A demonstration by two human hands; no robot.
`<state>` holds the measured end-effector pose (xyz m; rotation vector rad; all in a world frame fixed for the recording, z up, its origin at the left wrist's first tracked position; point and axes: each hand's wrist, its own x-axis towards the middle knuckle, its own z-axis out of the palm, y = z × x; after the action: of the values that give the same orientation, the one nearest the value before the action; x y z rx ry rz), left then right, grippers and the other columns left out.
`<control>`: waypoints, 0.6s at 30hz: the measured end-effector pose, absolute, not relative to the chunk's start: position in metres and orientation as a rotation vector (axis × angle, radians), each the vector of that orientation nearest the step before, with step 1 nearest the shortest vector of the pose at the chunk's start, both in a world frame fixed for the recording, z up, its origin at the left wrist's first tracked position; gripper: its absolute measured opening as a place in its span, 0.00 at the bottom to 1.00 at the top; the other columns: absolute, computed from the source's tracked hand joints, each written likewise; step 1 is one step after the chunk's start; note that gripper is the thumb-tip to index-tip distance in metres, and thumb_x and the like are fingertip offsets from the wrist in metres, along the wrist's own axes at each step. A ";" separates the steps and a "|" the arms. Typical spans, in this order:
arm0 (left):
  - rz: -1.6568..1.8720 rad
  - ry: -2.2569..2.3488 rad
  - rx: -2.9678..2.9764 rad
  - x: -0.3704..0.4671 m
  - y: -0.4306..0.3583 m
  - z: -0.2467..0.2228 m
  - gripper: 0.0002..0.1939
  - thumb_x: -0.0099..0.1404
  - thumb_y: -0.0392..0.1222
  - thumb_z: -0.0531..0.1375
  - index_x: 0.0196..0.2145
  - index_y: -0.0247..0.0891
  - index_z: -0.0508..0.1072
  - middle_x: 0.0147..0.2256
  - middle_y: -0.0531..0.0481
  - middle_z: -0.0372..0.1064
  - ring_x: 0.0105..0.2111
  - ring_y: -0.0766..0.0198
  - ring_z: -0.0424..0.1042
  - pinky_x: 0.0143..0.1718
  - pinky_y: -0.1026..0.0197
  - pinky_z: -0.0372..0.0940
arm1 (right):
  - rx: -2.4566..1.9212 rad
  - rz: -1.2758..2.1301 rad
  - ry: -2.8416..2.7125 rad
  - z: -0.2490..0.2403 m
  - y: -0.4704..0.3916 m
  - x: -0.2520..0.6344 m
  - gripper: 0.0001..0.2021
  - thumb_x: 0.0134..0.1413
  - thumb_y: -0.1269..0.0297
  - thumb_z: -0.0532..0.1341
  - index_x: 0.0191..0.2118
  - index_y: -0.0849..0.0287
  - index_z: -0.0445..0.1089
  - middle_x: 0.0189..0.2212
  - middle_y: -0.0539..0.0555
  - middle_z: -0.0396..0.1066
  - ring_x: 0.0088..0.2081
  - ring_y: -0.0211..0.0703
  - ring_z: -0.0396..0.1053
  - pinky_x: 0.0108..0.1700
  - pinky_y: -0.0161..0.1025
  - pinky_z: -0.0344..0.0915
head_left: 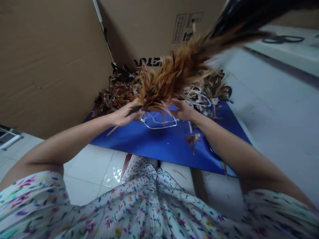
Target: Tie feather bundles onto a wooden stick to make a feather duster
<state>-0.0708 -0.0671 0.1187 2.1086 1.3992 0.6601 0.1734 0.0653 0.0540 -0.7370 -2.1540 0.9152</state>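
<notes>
One long bunch of brown feathers (174,74) is up in the air over the table, held by the person's two hands. The left hand (126,114) grips the near end from one side, and the right hand (183,110) grips it from the other, with a small gap between them. Some fingertips are hidden in the fluff. The bunch slants up to the right, toward a dark, blurry shape (241,15), and I can't tell if that is part of it. A white string (159,127) hangs in a loose loop under the hands. To me, the work looks partway done: many feathers sit together in a row, but the loose string looks not yet finished. More feathers (112,94) lie in a heap on the left of the blue table (149,146), and another clump (216,86) is on the right, so I think there could be plenty left, though I can't tell how much. A small loose feather (192,142) lies nearer the person. Behind stands a big brown box (62,66), and black scissors (282,39) rest far to the right.
</notes>
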 end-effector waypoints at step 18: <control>0.703 1.453 1.618 -0.056 -0.053 0.099 0.08 0.67 0.40 0.56 0.30 0.37 0.62 0.19 0.58 0.54 0.18 0.74 0.53 0.19 0.69 0.51 | -0.843 1.150 -1.804 0.050 -0.022 0.116 0.12 0.54 0.57 0.60 0.26 0.60 0.69 0.21 0.47 0.62 0.25 0.34 0.58 0.31 0.36 0.54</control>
<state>-0.0565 -0.0529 0.0990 1.6181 1.4526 0.7026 0.1165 -0.0223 0.0500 -0.8429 -1.8044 1.1497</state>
